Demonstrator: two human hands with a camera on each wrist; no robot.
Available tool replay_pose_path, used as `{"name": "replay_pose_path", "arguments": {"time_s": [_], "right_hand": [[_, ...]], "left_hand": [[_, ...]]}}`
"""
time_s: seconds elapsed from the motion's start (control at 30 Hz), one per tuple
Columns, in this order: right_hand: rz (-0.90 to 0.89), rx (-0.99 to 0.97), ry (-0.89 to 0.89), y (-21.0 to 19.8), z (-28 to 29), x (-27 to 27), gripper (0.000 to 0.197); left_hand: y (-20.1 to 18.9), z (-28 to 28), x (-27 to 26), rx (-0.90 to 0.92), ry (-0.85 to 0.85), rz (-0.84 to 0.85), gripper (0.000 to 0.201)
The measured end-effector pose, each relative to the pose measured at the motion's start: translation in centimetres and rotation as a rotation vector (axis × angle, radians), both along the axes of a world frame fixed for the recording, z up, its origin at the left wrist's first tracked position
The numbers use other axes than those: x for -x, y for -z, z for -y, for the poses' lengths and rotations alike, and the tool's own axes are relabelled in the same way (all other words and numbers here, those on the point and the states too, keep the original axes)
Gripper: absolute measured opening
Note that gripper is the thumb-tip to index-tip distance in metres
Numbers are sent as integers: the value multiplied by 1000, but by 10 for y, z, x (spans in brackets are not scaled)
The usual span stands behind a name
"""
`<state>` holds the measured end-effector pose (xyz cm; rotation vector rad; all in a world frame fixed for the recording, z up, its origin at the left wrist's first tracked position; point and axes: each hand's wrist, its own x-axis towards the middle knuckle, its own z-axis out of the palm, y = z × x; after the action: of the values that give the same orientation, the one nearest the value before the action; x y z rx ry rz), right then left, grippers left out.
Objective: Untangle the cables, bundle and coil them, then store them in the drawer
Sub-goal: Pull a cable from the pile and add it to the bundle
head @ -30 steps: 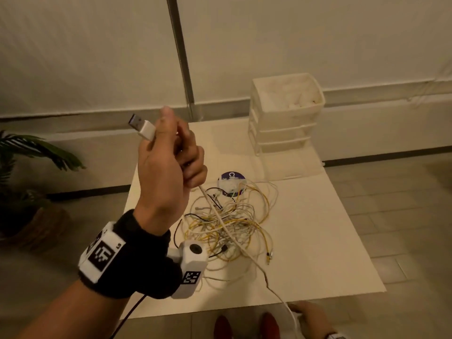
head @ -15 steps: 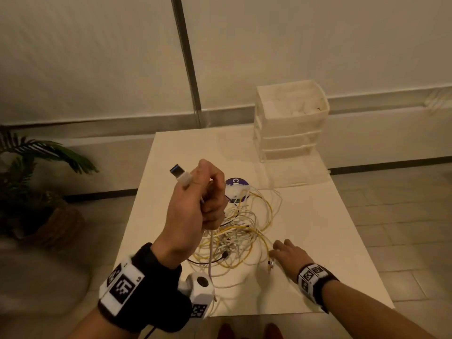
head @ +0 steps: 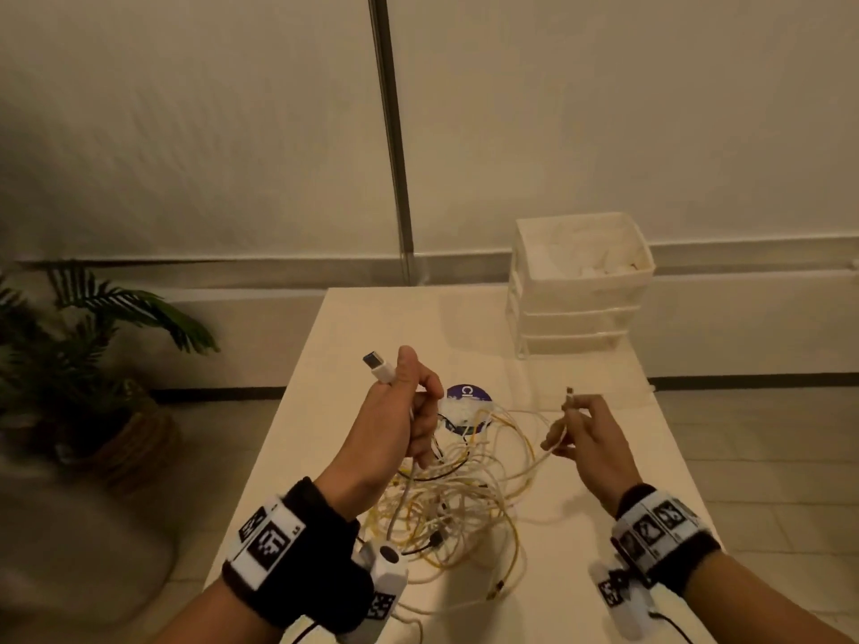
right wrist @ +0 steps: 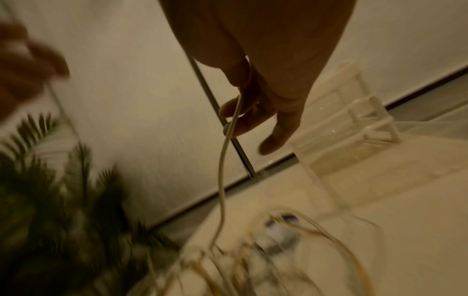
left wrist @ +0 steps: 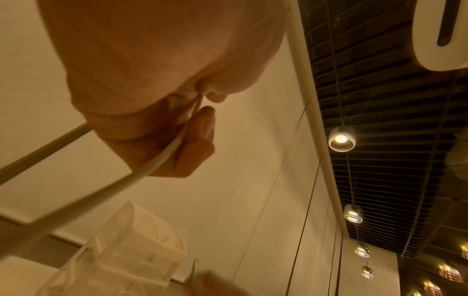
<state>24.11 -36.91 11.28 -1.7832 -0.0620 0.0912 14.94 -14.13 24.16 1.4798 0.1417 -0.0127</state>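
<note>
Cable ends are up, left hand (head: 395, 425) fisted round the white cable (head: 409, 499) below its plug (head: 379, 366), right hand (head: 586, 439) pinching the small-plug end, so draw slowly outward, letting the pile (head: 458, 499) on the table (head: 604, 457) loosen.

Below both sets of fingers, the cable tangle (head: 458, 495) covers the table (head: 627, 457). Beyond them stands the drawer unit (head: 578, 290), with bare tabletop between.

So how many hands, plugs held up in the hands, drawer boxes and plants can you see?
Hands: 2, the left hand and the right hand
Plugs held up: 2, a USB plug and a small plug
Drawer boxes: 1, the white drawer unit
Plants: 1, the potted plant
Total: 6
</note>
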Motion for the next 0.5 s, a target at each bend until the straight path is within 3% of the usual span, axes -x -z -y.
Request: {"name": "replay_pose_path", "arguments": {"time_s": [0.13,0.23,0.5], "right_hand": [[-61,-385,30,-78,-30,-7,14],[-111,-623,-51,-115,-57,-4,13],[-137,-760,-310,-154,-102,20,20]], "left_hand": [[-4,8,-18,3,51,-3,57],[-12,11,-30,-12,62,42,61],[-30,5,-44,-30,73,208,38]]}}
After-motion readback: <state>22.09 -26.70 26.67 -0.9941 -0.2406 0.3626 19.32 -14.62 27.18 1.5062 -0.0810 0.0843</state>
